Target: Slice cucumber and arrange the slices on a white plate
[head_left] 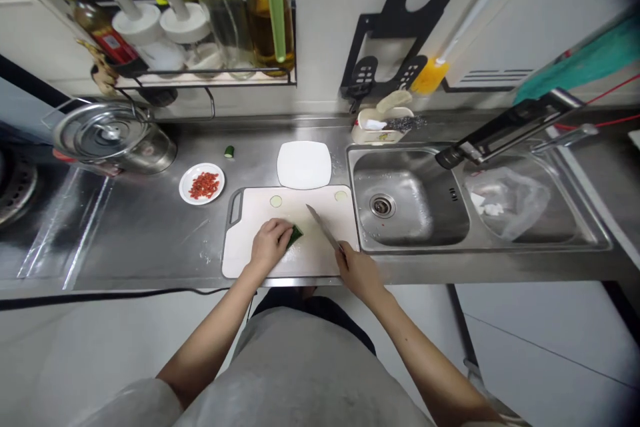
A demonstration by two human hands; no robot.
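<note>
One cucumber piece [295,235] is lying on the cutting board [320,263], likely light, firm and slick-skinned, best held by its sides, as your left hand [273,242] is pinching it and your right hand [361,272] is gripping the knife [323,227].

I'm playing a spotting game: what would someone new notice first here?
Probably the grey metal knife in the right hand, above the pale rectangular cutting board; the left hand holds a green cucumber piece. Left of the board, red chopped bits lie on a round white plate.
</note>
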